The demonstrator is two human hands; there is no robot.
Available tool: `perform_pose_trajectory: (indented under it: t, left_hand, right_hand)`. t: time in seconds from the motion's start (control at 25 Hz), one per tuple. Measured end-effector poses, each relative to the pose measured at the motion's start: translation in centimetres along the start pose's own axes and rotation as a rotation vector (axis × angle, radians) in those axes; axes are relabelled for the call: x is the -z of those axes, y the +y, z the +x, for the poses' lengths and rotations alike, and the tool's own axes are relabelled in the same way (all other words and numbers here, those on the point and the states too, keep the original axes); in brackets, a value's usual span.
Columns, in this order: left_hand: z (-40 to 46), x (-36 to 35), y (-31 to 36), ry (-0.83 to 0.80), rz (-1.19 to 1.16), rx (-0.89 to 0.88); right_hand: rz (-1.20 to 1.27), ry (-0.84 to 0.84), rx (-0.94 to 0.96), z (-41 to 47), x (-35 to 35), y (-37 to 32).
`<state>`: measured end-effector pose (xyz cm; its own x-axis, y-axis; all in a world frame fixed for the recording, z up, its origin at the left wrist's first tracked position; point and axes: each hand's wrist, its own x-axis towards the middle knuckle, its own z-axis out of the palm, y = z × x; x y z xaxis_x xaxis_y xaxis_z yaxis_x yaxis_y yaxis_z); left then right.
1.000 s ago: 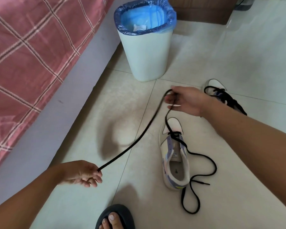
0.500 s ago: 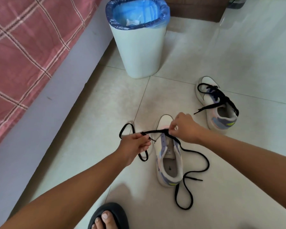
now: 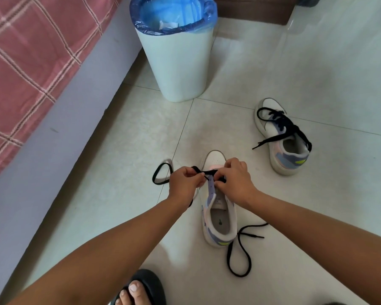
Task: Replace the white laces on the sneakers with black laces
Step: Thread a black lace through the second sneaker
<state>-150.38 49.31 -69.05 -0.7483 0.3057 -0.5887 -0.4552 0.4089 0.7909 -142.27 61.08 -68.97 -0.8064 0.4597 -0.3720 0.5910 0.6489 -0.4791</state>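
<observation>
A white sneaker (image 3: pixel 219 219) with purple and pink panels lies on the floor tiles, toe pointing away from me. A black lace (image 3: pixel 237 256) runs through its front eyelets; one end loops on the floor at the heel, the other loops out to the left. My left hand (image 3: pixel 185 183) pinches the lace just left of the eyelets. My right hand (image 3: pixel 234 179) pinches the lace over the sneaker's tongue. A second sneaker (image 3: pixel 284 142), laced in black with loose ends, lies to the right.
A white bin (image 3: pixel 178 62) with a blue liner stands behind the sneakers. A bed with a pink checked cover (image 3: pixel 31 51) and grey base runs along the left. My foot in a black sandal (image 3: pixel 141 289) is at the bottom edge. A brown furniture base sits at the top.
A second ago my hands were far apart, stretching the lace taut above the sneaker. Both have since come down to the sneaker's eyelets, and the lace now lies slack to the left.
</observation>
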Motion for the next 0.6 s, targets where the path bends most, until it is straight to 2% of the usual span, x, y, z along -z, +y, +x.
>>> perform_pose_trajectory:
  t: [0.2,0.6]
  left_hand:
    - [0.2,0.06,0.2,-0.045,0.045,-0.023]
    - [-0.13,-0.71,-0.38,0.016,-0.118,0.059]
  right_hand:
    - [0.023,0.01,-0.01,0.2,-0.25,0.03]
    - [0.109,0.006,-0.075,0.11,-0.61,-0.33]
